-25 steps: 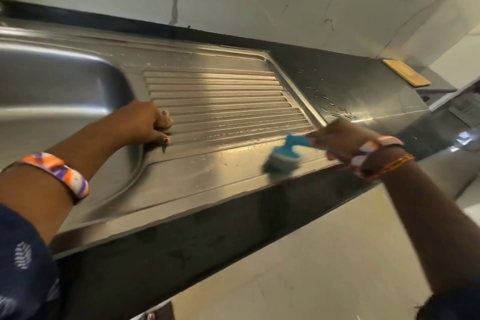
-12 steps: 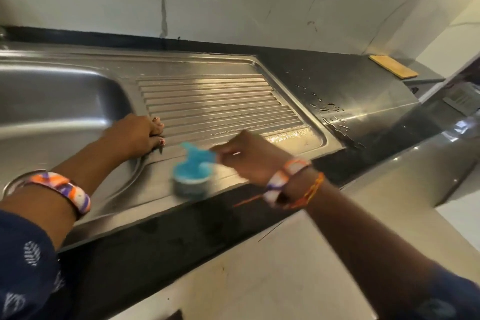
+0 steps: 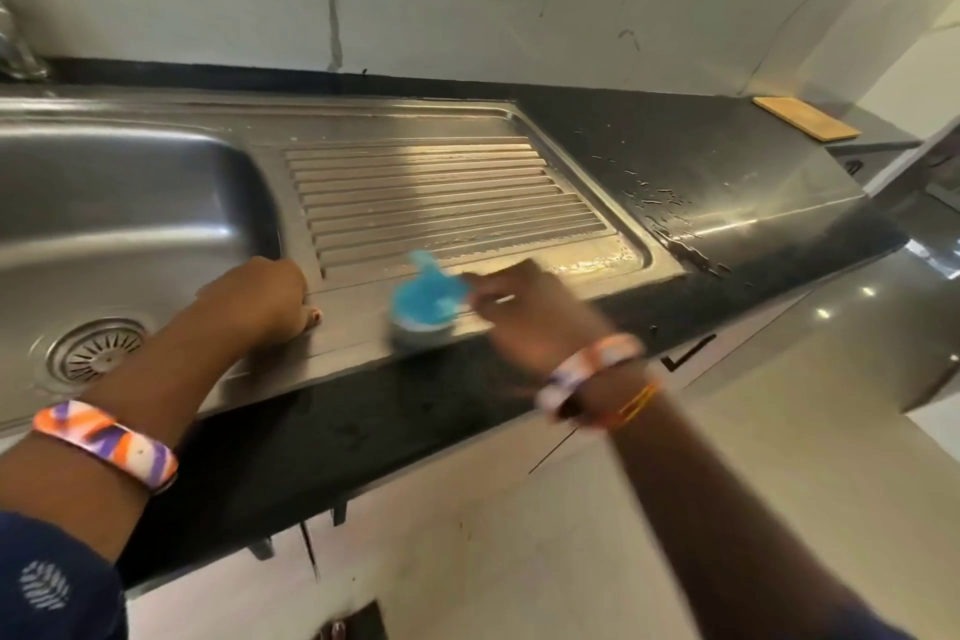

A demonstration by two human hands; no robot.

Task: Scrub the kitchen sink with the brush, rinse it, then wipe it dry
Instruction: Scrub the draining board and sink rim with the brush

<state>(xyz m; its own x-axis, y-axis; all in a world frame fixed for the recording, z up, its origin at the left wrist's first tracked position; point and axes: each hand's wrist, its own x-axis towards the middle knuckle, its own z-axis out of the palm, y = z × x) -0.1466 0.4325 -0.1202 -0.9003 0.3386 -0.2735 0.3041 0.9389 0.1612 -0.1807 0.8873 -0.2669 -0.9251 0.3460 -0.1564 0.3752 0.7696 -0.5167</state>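
Observation:
The steel kitchen sink [image 3: 156, 120] has a deep bowl at the left with a round drain [image 3: 93, 353] and a ribbed draining board [image 3: 431, 192] at the right. My right hand [image 3: 524, 312] grips a blue scrubbing brush [image 3: 423, 307], whose bristles press on the flat front strip of the draining board. The hand and brush are blurred by motion. My left hand [image 3: 260, 299] rests on the sink's rim between bowl and draining board, fingers curled down against the steel.
A black stone counter [image 3: 701, 172] surrounds the sink, with water drops right of the draining board. A wooden board [image 3: 805, 117] lies at the far right corner. A tap's base [image 3: 15, 42] shows at the far left. Pale floor lies below the counter edge.
My right hand has swept the brush leftward along the front strip of the draining board, from its right end toward my left hand. My left hand stays on the rim.

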